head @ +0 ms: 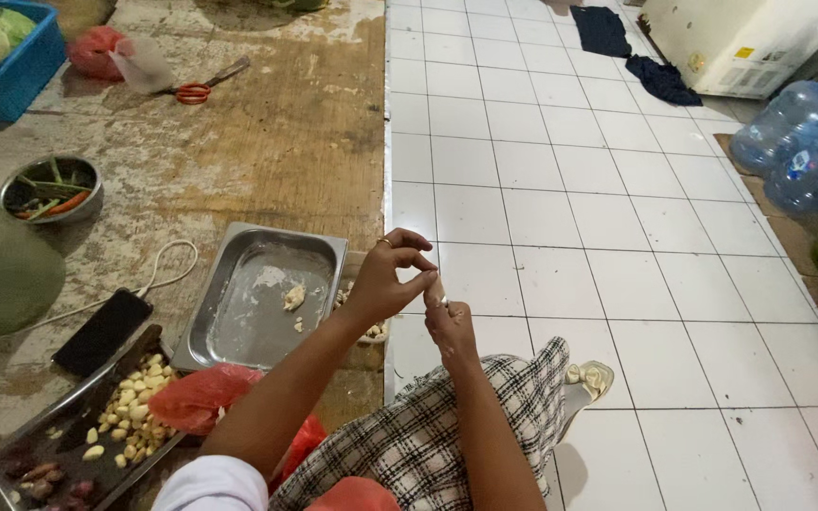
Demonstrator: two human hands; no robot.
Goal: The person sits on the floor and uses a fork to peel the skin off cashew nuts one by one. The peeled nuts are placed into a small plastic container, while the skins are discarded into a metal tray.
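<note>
My left hand [385, 279] and my right hand [450, 326] meet over the edge of the wooden table, both pinching a small pale garlic clove [435, 289] between the fingertips. A ring sits on a finger of my left hand. Just left of the hands lies a steel tray [229, 331] with a few pale peeled pieces [293, 297] in it. A pile of pale skins [371, 331] rests at the table edge under my left wrist. My lap is covered with checked black-and-white cloth [447, 435].
A second steel tray [49, 440] at lower left holds several peeled cloves and shallots, with a red plastic bag [203, 396] beside it. A black phone [103, 331] with a white cable, a metal bowl [49, 189], red scissors [196, 91] and a blue crate [16, 66] lie on the table. Water jugs [807, 151] stand at right.
</note>
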